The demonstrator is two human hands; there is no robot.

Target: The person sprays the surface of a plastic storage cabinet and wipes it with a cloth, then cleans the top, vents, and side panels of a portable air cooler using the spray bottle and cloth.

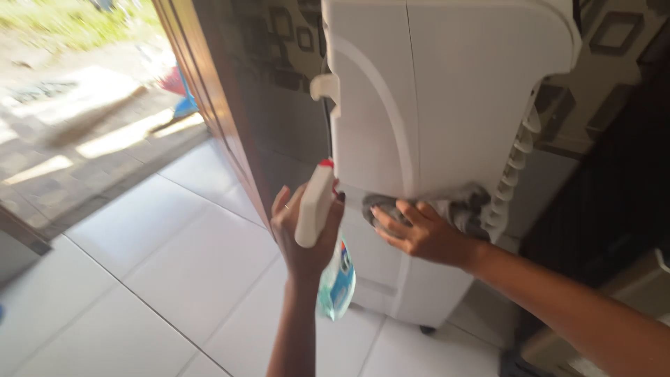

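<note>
Nearest the lens, the left hand [305, 234] rises from below with its fingers wrapped shut around a spray bottle [322, 237], white trigger head up and nozzle aimed right (the clear body hangs below the fist). Just to its right, apart from it, the right hand [422, 230] lies flat, fingers spread, pressing a grey cloth [460, 206] against the lower front edge of the tall white appliance [433, 91], which stands upright on the tiled floor [174, 279].

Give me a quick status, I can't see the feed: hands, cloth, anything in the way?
Left hand gripping spray bottle. Right hand pressing grey cloth against white appliance. Nothing blocking.
</note>
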